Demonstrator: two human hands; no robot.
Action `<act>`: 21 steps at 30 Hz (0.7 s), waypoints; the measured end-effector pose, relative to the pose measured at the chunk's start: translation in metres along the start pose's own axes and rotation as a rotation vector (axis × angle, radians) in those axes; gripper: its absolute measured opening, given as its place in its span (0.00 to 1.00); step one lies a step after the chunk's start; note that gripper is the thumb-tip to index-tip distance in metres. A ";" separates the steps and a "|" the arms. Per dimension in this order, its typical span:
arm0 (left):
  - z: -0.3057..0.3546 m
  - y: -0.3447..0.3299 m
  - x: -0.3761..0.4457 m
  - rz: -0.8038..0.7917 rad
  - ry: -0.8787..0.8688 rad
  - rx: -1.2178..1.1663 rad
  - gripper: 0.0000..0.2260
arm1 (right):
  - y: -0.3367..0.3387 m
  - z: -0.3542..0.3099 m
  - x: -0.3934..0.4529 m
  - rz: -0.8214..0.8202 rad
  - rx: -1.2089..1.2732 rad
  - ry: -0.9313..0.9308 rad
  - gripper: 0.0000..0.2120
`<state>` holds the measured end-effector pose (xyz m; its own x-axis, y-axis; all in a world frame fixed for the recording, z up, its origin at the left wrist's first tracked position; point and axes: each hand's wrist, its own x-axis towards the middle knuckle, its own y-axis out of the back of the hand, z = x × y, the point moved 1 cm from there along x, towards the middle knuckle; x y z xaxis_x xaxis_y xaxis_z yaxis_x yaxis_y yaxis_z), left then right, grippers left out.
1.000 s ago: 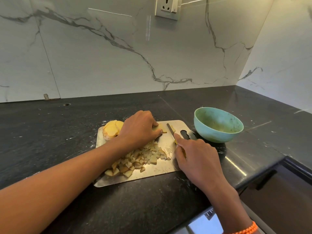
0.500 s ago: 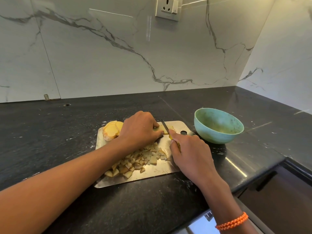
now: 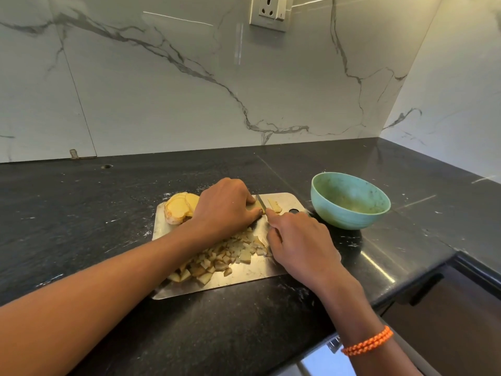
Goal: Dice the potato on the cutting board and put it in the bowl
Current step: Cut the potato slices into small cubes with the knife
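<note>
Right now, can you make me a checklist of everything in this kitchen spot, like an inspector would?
Surface: black stone counter, with pale specks around the board.
Job's things: steel cutting board; pile of potato cubes on its near half; potato slices stacked at its far left corner; cut strips by the blade; knife; green bowl right of the board, no potato seen inside.
Clutter: nothing seen.
Grips: left hand presses a potato piece down; right hand holds the knife, blade at the left fingertips.
Cables: nothing seen.
Surroundings: marble wall, wall socket, orange bracelet on the right wrist.
</note>
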<state>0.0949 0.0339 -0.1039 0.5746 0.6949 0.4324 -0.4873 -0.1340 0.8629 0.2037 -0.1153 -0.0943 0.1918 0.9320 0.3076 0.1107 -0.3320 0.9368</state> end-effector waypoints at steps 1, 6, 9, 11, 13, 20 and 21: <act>0.000 0.000 0.000 0.000 0.003 0.005 0.16 | 0.000 -0.001 0.001 -0.004 0.003 0.002 0.21; 0.001 0.000 0.001 0.007 0.017 -0.004 0.17 | -0.002 0.003 -0.004 -0.021 0.032 -0.033 0.21; 0.003 0.000 0.001 0.007 0.033 0.012 0.16 | -0.002 0.006 -0.013 -0.014 0.024 -0.038 0.22; 0.004 0.001 0.000 0.013 0.036 0.014 0.15 | -0.001 0.006 -0.020 -0.007 0.029 -0.022 0.23; 0.005 0.001 0.000 0.021 0.028 0.022 0.15 | 0.002 0.006 -0.024 -0.009 0.030 -0.003 0.23; 0.010 0.001 -0.004 0.046 0.004 0.117 0.17 | 0.009 0.006 -0.053 0.010 0.060 0.014 0.23; 0.010 0.001 -0.004 0.046 0.009 0.117 0.17 | 0.010 0.006 -0.056 0.011 0.066 0.011 0.23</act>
<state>0.0983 0.0245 -0.1017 0.5468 0.6926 0.4704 -0.4330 -0.2470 0.8669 0.1999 -0.1721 -0.1033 0.1824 0.9298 0.3198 0.1726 -0.3505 0.9205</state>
